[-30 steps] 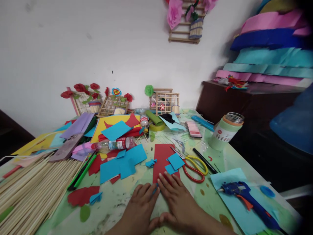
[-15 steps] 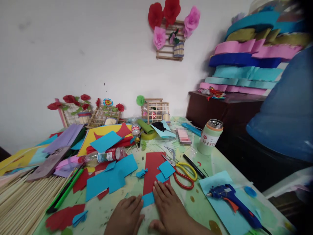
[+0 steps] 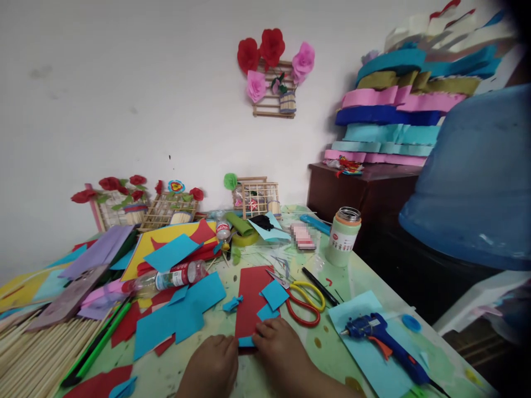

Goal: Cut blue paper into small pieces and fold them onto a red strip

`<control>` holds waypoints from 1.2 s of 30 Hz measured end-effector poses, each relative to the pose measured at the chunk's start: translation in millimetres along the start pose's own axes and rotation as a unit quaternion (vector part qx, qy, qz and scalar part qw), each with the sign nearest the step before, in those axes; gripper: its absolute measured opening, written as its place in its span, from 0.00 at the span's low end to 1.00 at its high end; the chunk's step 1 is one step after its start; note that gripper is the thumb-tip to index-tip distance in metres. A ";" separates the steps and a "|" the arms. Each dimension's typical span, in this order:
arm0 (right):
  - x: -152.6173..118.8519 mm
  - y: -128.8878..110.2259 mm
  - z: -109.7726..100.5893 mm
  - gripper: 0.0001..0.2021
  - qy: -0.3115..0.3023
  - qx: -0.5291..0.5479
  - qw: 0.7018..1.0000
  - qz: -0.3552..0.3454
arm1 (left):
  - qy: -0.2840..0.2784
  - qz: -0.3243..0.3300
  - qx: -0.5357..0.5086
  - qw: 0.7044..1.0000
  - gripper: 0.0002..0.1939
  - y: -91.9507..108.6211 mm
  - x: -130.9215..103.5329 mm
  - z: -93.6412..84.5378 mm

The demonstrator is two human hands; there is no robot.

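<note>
A small piece of blue paper (image 3: 246, 342) lies at the near end of a red paper sheet (image 3: 250, 293). Its left end is pinched by my left hand (image 3: 211, 362), whose fingers are curled. My right hand (image 3: 281, 351) holds the other end, fingers bent over it and thumb hidden. Only a narrow band of the blue paper shows between the hands. Just beyond my right hand, blue paper squares (image 3: 275, 295) rest on the red sheet. Scissors (image 3: 305, 303) with one red and one yellow handle lie to the right. A small folded blue paper piece (image 3: 233, 303) sits to the left.
On the right are a glue gun (image 3: 381, 338) on light blue paper, a black pen (image 3: 319, 286) and an open jar (image 3: 343, 237). Thin wooden sticks (image 3: 37, 354), blue paper sheets (image 3: 186, 318) and a plastic bottle (image 3: 170, 279) occupy the left.
My hands have gone from lying flatter to curled fingers at the blue paper's ends. The paper now shows as a narrower band. The whole view has shifted slightly.
</note>
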State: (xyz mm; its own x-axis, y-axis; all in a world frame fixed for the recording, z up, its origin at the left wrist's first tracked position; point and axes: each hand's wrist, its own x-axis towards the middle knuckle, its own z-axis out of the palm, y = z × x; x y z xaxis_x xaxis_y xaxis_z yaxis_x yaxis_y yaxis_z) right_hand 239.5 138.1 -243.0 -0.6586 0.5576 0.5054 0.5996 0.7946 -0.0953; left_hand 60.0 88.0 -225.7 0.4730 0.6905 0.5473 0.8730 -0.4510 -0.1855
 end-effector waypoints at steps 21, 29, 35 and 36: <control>4.0 5.2 -9.8 0.10 0.127 0.011 0.986 -0.105 | 0.133 0.061 0.012 0.989 0.24 -13.8 8.4 -9.6; 5.8 1.4 -21.5 0.06 0.091 0.061 0.989 -0.097 | 0.139 0.062 0.003 0.988 0.20 -18.0 6.2 -8.1; 5.7 1.8 -20.6 0.07 0.086 0.060 0.988 -0.117 | 0.118 0.049 -0.011 0.992 0.22 -13.3 6.7 -7.8; 5.7 2.3 -21.2 0.08 0.086 0.055 0.988 -0.118 | 0.119 0.047 -0.011 0.992 0.22 -13.0 6.8 -7.3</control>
State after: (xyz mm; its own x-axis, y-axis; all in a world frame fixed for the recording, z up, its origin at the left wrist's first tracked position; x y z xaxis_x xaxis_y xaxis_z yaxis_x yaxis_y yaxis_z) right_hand 246.8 138.0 -222.1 -0.6813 0.3126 0.6619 0.3799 0.9239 -0.0452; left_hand 51.0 94.4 -213.6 0.5086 0.4935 0.7055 0.8225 -0.5207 -0.2287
